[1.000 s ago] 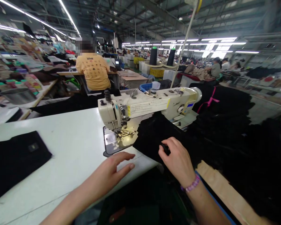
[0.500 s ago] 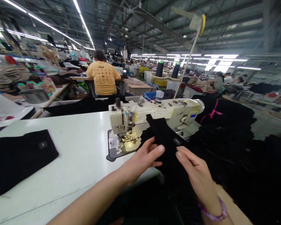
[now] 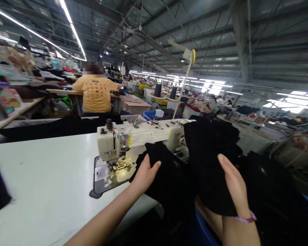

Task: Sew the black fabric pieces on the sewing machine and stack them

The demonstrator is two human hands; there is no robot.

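Cloth panel (image 3: 207,164): plain black. Sewing machine (image 3: 141,130): cream; label strip (image 3: 149,138) white, yellow ends. Tabletop (image 3: 46,171): off-white. Bracelet (image 3: 247,219): blurry, probably purple-pink. Co-worker's shirt (image 3: 96,94): yellow-orange, rows of small dark motifs. Thread cones (image 3: 158,90): black, green tops.

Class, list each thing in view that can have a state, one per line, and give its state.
Raised cloth: held up, black
Right hand: closed on the raised cloth
Lying cloth: beside the sewing machine
Left hand: open, thumb apart, at the lying cloth
Sewing machine: upright on the worktable; running or not, cannot tell
Thread cones: upright
Co-worker: back turned
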